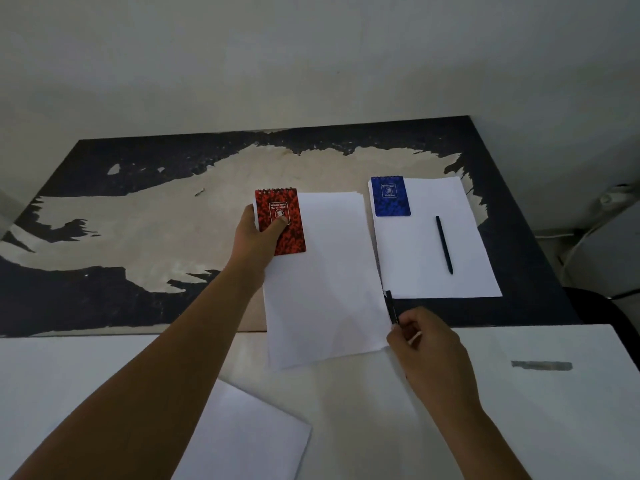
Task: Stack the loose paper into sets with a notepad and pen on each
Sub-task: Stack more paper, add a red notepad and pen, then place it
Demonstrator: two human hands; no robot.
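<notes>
Red notepad (pixel 281 221) is pinched by left hand (pixel 258 233) fingers atop middle stack (pixel 325 278). Black pen (pixel 392 307) is pinched by right hand (pixel 424 344) fingertips.

Two paper stacks are laid side by side on the far table (pixel 138 216). On the right stack (pixel 450 258), a notepad (pixel 390 196) is set at the far left corner and a pen (pixel 444 244) lies right of it. On the left stack (pixel 329 282), a second notepad (pixel 282 220) is placed at the far left corner. More sheets (pixel 249 434) lie nearer, on the near table (pixel 536 410).

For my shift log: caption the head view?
Left hand sets red notepad on paper stack; right hand holds pen.
</notes>
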